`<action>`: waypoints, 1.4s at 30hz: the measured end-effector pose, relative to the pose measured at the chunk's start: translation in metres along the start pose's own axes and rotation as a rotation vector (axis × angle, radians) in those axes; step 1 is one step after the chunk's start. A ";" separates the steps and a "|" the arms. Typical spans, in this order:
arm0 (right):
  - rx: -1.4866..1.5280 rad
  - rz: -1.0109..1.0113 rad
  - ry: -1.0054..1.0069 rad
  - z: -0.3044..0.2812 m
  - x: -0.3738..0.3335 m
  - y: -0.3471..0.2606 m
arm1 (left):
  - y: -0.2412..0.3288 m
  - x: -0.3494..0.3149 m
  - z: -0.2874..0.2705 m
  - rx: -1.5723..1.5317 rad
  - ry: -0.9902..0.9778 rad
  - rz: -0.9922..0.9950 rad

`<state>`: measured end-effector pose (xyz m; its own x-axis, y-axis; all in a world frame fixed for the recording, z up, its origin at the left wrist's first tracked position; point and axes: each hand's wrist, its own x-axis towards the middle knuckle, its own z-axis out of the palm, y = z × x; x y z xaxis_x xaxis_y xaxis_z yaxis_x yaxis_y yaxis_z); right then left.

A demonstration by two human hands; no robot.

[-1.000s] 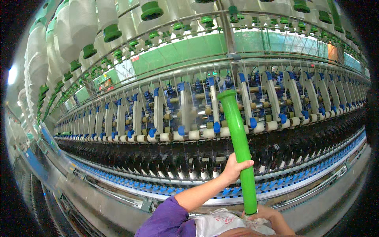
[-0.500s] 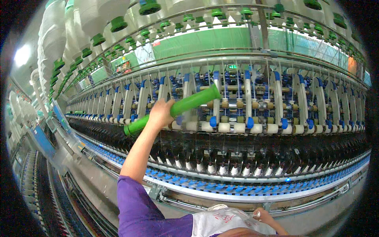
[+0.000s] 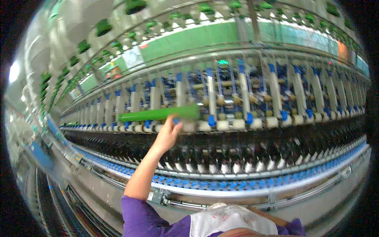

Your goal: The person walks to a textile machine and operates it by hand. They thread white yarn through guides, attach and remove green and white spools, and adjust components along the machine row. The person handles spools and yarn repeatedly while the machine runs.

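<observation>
A long green tube (image 3: pixel 148 115) lies almost level in front of the machine's row of pale rollers (image 3: pixel 223 125), its right end smeared by motion. At its lower edge, right of the middle, my left hand (image 3: pixel 169 132) has its fingers on the tube. The thumb shows below; motion blur and the tube hide part of the grip. My right forearm (image 3: pixel 270 216) runs behind the white apron (image 3: pixel 213 223), and the right hand itself is hidden.
White bobbins (image 3: pixel 224 168) stand in a long row under the rollers, with a blue-topped rail (image 3: pixel 237 184) in front. Large white yarn packages and green holders (image 3: pixel 103 27) hang overhead. Another machine (image 3: pixel 43 197) stands at left beyond the aisle floor.
The green tube has gone from a steep slant to nearly level, and my left hand has moved lower and right. My right hand has slipped out of sight behind the apron. The view has shifted.
</observation>
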<state>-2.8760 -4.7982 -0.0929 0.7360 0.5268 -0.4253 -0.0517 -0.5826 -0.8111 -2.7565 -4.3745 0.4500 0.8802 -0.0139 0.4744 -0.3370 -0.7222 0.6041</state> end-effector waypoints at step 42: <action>-0.537 -0.777 0.344 -0.331 -0.151 -0.484 | 0.061 -0.165 0.165 -0.233 -1.030 0.071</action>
<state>-2.7384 -4.8008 0.4970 0.5958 0.7214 0.3529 0.7747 -0.4002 -0.4896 -2.8671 -4.5309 0.3029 0.6776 -0.7099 -0.1922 -0.3589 -0.5473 0.7561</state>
